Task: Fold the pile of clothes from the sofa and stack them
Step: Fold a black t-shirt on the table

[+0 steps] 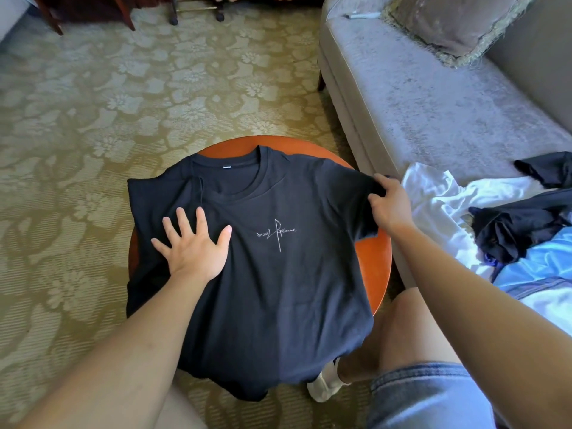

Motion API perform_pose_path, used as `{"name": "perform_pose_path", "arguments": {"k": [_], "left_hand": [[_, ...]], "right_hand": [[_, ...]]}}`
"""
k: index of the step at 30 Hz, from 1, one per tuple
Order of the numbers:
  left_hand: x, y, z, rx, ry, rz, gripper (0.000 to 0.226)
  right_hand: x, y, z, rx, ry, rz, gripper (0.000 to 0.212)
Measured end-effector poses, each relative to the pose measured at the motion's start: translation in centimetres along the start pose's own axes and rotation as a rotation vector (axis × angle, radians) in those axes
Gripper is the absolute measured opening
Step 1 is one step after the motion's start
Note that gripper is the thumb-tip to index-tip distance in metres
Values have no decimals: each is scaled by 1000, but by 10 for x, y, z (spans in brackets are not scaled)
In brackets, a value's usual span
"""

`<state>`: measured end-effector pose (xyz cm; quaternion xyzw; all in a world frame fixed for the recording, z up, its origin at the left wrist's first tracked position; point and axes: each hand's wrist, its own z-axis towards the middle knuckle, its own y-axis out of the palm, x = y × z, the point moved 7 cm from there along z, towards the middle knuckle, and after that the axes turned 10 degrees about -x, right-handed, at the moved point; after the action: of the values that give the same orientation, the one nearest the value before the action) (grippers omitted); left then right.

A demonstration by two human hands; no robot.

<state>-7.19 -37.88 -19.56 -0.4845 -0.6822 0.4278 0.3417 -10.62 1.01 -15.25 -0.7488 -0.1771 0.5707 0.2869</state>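
Patterned carpet (93, 119) at far left. Left hand (193, 246) lies flat on the black T-shirt (278, 289), fingers (182, 224) straight and spread, gripping nothing, palm pressing the cloth near the chest. The shirt is spread front up over a round orange desk (383, 267), collar away from the person, hem hanging off the near rim, small white print at centre. Right hand (390, 202) at the shirt's right sleeve, fingers curled round the sleeve cloth, lifting it slightly off the desk. Further right, a grey sofa (418, 113) with a cushion (458, 23). On its seat lies the unfolded pile of clothes (464, 196): white, black and light blue pieces, crumpled together.
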Motion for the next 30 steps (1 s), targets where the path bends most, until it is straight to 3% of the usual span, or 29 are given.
{"name": "perform_pose_path", "arguments": {"k": [3, 11, 15, 16, 20, 23, 25, 27, 30], "left_hand": [[0, 0, 1, 0, -2, 4, 80], [0, 1, 1, -10, -1, 9, 80], [0, 0, 1, -87, 10, -5, 84], [1, -2, 2, -130, 15, -1, 86], [-4, -22, 3, -206, 58, -82, 87], [-16, -32, -5, -139, 72, -66, 84], [-25, -29, -13, -130, 66, -46, 84], [-34, -24, -19, -129, 58, -53, 84], [-46, -16, -25, -124, 52, -58, 85]], "right_hand": [[-16, -6, 7, 51, -34, -8, 53], [18, 8, 4, -204, 77, -185, 75], [13, 7, 6, -244, 62, -262, 42], [6, 6, 5, -235, 49, -304, 41], [-47, 9, -2, -196, -80, -553, 84], [-94, 33, -20, -212, -181, -734, 90], [-110, 62, -35, -324, -287, -735, 89], [-114, 85, -52, -413, -346, -585, 78], [-102, 93, -71, -277, -371, -495, 60]]}}
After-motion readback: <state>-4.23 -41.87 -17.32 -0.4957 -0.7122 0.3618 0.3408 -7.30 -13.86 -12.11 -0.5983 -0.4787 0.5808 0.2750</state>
